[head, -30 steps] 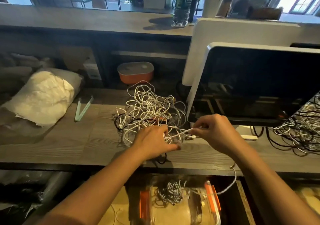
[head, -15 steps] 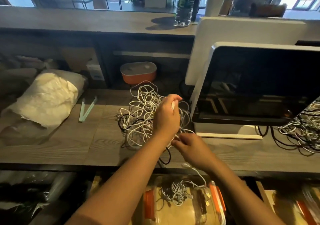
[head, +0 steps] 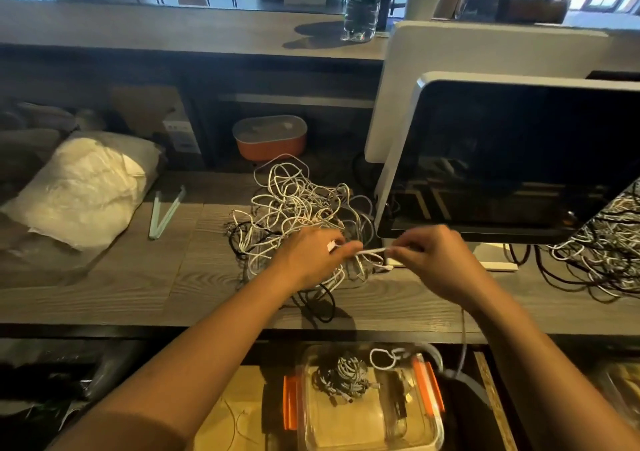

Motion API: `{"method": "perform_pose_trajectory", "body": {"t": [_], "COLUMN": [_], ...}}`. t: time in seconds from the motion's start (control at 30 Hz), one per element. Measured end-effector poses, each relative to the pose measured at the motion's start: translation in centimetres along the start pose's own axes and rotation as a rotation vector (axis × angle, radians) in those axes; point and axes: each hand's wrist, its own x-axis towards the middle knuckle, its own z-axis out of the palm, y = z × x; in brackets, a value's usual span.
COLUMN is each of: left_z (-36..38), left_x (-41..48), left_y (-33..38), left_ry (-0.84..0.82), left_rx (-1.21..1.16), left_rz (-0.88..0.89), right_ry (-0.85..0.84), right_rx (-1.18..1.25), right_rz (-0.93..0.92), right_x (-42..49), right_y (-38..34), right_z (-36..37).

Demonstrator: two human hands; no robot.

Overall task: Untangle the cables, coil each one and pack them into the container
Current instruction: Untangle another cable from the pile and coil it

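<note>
Both hands are engaged. The left hand and the right hand each pinch one white cable, which is drawn taut between them just above the tabletop. The main tangle lies at 12 o'clock from the left hand, touching it. The container sits below the tabletop edge at 6 o'clock, lid off, with coiled cables inside and one white loop draped on its far rim.

Principal risk: the held cable appears to run back into the tangle. A firm pull would likely cinch knots tighter or drag the whole heap toward the edge and over it. A grey lead hangs from under the right wrist toward the container. It may snag the arm or pull packed coils out.

The monitor stands at 2 o'clock, close to the right hand, and limits the room for drawing cable out sideways. A second heap of cables at 3 o'clock could be caught up by mistake. An orange box sits behind the tangle, with pale green tongs and a white bag at 9 to 10 o'clock, well apart. None of these three obstructs.
</note>
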Motion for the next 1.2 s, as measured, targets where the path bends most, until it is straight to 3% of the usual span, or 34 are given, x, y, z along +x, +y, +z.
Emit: {"method": "perform_pose_trajectory", "body": {"t": [0.1, 0.17, 0.2, 0.27, 0.33, 0.4, 0.5, 0.57, 0.63, 0.7, 0.73, 0.9, 1.03, 1.2], "left_z": [0.1, 0.3, 0.3, -0.2, -0.5, -0.5, -0.6, -0.9, -0.7, -0.2, -0.1, 0.9, 1.2, 1.1], "left_x": [-1.8, -2.3, -2.3, -2.4, -2.5, -2.4, -0.9, 0.3, 1.3, 1.9, 2.2, 1.9, 0.2, -1.3], "left_y": [0.8, 1.3, 1.5, 2.0, 2.5, 3.7, 5.3, 5.7, 5.0, 3.6, 3.1, 1.2, -0.1, -0.5], "left_ry": [-0.238, -0.278, -0.26, -0.179, -0.087, -0.059, 0.119, 0.355, 0.537, 0.57, 0.541, 0.281, 0.126, -0.022], "left_rx": [0.014, 0.024, -0.131, -0.72, -1.255, -1.484, -1.544, -1.286, -0.723, -0.184, -0.029, 0.245, 0.297, 0.431], "left_rz": [0.036, 0.052, 0.015, -0.124, -0.129, -0.066, -0.067, -0.066, 0.016, 0.057, 0.035, 0.039, 0.009, -0.012], "right_ry": [0.091, 0.127, 0.144, 0.191, 0.198, 0.137, 0.06, 0.013, -0.043, -0.055, -0.059, -0.049, -0.16, -0.076], "right_rx": [-0.02, -0.029, -0.014, 0.059, 0.137, 0.126, 0.087, 0.099, 0.068, 0.035, 0.015, -0.288, -0.164, -0.043], "right_rz": [0.013, 0.021, 0.017, 0.03, 0.055, 0.041, 0.015, 0.025, 0.014, -0.015, -0.027, -0.055, -0.014, -0.005], "right_x": [0.6, 0.9, 1.0, 1.0, 0.8, 0.6, 0.3, 0.4, 0.4, 0.4, 0.3, 0.3, 0.2, 0.5], "right_y": [0.0, 0.2, 0.4, 0.7, 0.5, 0.0, -0.7, -0.9, -1.0, -1.0, -1.1, -0.3, 0.5, 0.8], "right_z": [-0.5, -0.3, -0.1, 0.6, 1.9, 3.7, 5.4, 5.4, 5.1, 4.7, 4.4, 2.4, 0.9, -0.3]}}
